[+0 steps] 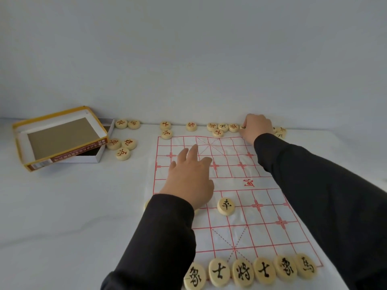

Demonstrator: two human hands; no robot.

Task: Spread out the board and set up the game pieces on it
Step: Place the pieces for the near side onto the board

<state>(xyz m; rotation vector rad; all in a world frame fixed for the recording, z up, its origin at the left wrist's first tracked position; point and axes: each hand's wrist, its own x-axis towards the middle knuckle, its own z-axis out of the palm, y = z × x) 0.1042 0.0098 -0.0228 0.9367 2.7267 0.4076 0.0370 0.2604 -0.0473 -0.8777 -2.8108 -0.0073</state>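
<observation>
A white board sheet (pixel 240 185) with a red grid lies spread flat on the table. Several black-lettered wooden discs (pixel 243 273) line its near edge, and one black-lettered disc (pixel 225 206) sits on the grid. Red-lettered discs (pixel 223 127) lie loose beyond the far edge. My left hand (pixel 188 178) hovers over the board's left half with fingers spread and holds nothing. My right hand (pixel 256 128) reaches to the far right corner, fingers curled down round a red-lettered disc (pixel 243 127) that is mostly hidden.
An open yellow-rimmed box (pixel 62 139) with its lid askew stands at the left. More red-lettered discs (pixel 122 146) lie beside it and along the far table edge (pixel 127 123). A pale wall rises behind the table.
</observation>
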